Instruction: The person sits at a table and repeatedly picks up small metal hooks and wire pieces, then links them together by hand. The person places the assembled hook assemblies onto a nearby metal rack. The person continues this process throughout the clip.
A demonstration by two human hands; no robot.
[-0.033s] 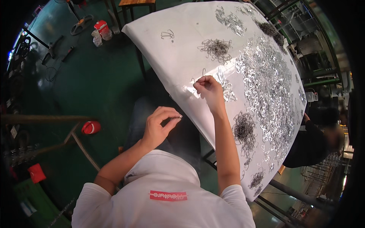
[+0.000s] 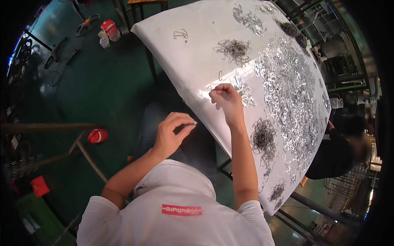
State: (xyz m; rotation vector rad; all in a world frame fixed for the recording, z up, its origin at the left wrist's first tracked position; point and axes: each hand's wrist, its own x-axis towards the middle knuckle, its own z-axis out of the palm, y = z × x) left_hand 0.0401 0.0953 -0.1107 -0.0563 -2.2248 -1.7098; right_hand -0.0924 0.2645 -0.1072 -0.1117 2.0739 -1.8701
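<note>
My left hand [image 2: 174, 130], held off the table's near edge, is closed in a pinch on a small shiny metal piece [image 2: 195, 123]; the fingers hide most of it. Over the white-covered table [image 2: 197, 45] is my right hand [image 2: 225, 97], its fingers pressed together. By its fingertips shows a thin wire hook [image 2: 210, 87]; whether it is gripped or lies on the sheet I cannot tell. Just beyond lies another curved metal hook [image 2: 220, 76]. A small pile of silvery hooks [image 2: 243, 89] is partly behind that hand.
A broad spread of shiny hooks [image 2: 291, 94] covers the table's right side. Darker tangled heaps [image 2: 234, 50] lie farther back and beside my right forearm [image 2: 262, 137]. A person in dark clothes [image 2: 332, 156] is at the far right edge. A red container [image 2: 98, 136] stands at left.
My left hand has risen very slightly. My right hand stays nearly in place, and the table's heaps look the same.
</note>
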